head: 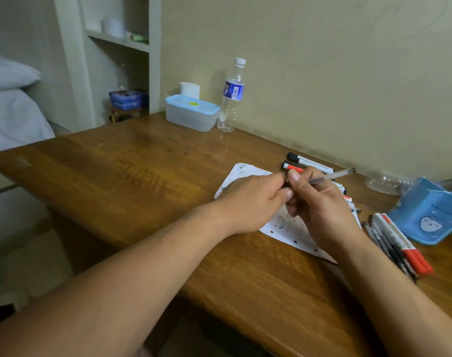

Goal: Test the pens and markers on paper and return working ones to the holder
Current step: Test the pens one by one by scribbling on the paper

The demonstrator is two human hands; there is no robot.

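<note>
Presently, the wooden bench [142, 176] fills most of the view, with its far edge against a beige wall. A bed [11, 112] with white linen stands off the bench's left end.

Both forearms reach in from the near side, and the hands meet over the paper. The left hand [250, 202] lies knuckles up with its fingers curled, thumb and fingertips pinching the near end of the pen [333, 175]. That end is dark, and the fingers hide exactly what is gripped. The right hand [320, 210] grips the barrel of the same pen between thumb and curled fingers. The clear barrel slants up and away to the right, clear of the bench.

The paper [284, 225] lies flat under both hands. It is white, punched along its near edge and marked with small coloured scribbles.

The blue holder [425, 217] sits at the right edge of the view near the wall, its printed cartoon side facing the camera. It appears tilted.

A clear tub [191, 114] with a blue lid stands at the back of the bench. Just beside it on the right is an upright plastic bottle [231, 96].

One bunch of markers [399, 243] lies just in front of the holder, with red caps pointing toward the near side. Further markers [309, 163] lie beyond the paper, near the wall.
</note>
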